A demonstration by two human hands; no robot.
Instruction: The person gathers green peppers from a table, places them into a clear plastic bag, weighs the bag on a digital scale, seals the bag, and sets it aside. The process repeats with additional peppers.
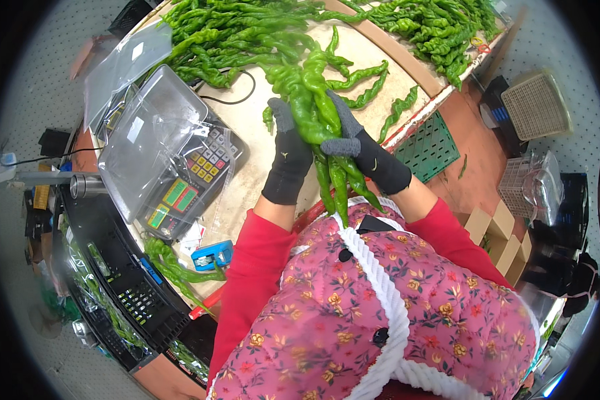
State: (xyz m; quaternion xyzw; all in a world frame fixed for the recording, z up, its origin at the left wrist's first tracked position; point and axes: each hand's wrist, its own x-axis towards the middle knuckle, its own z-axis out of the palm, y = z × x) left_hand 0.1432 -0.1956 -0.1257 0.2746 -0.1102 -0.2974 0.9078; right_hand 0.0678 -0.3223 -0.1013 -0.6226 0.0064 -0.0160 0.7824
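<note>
Between my two hands I hold a bunch of long, wrinkled green chili peppers (307,112), their tips pointing down toward my apron. My left hand (287,155), in a black and grey work glove, presses the bunch from its left side. The gloved right hand (367,150) wraps it from the right, with fingers across the front. Beyond them lies a large heap of green chili peppers (220,42) on the pale tabletop (265,172). A few loose peppers (367,87) lie to the right of the bunch. My left palm is hidden.
At left stands a plastic-covered digital scale (195,175) with a metal pan (155,120). A blue tape dispenser (212,256) sits near the front edge. Black crates (135,280) stand lower left. A cardboard strip (395,52) separates another pepper heap (425,30). A green crate (427,147) is right.
</note>
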